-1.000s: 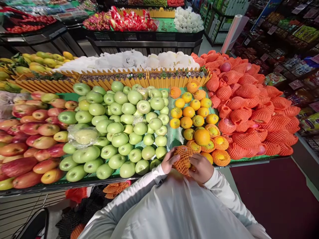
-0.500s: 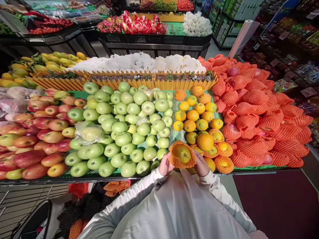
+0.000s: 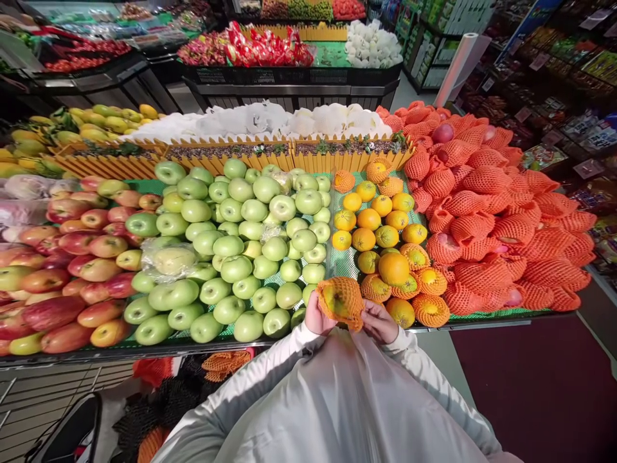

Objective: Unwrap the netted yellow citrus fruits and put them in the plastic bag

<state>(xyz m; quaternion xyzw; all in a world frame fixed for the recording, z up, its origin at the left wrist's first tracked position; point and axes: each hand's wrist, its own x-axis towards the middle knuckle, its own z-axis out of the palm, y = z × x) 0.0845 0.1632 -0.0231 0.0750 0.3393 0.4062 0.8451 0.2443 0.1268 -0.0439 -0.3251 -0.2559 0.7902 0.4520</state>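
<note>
At the near edge of the stand (image 3: pixel 144 350), both hands hold one orange (image 3: pixel 337 299) wrapped in an orange foam net (image 3: pixel 348 292). The left hand (image 3: pixel 315 316) cups it from the left with fingers curled against the net; the right hand (image 3: pixel 379 321) pinches the net's lower right rim between fingertips. The fruit shows through the net's open mouth, so the net looks only partly seated. A white plastic bag (image 3: pixel 347 399) hangs open just below the hands, against the person's front.

To do this well, I judge the left hand should keep the fruit steady while the right draws the rim evenly, rather than tugging one side, since the foam mesh may tear or bunch. Keeping the work above the stand edge means a slip lands among fruit, not on the floor.

Just beyond the hands lie more oranges (image 3: pixel 369 222), some netted, some bare, on a green mat. Left of them sit green apples (image 3: pixel 231 244), then red apples (image 3: pixel 62 270) toward the left edge. Right are netted fruits (image 3: pixel 496 231) piled high. A yellow fence (image 3: pixel 289 154) closes the far edge.
</note>
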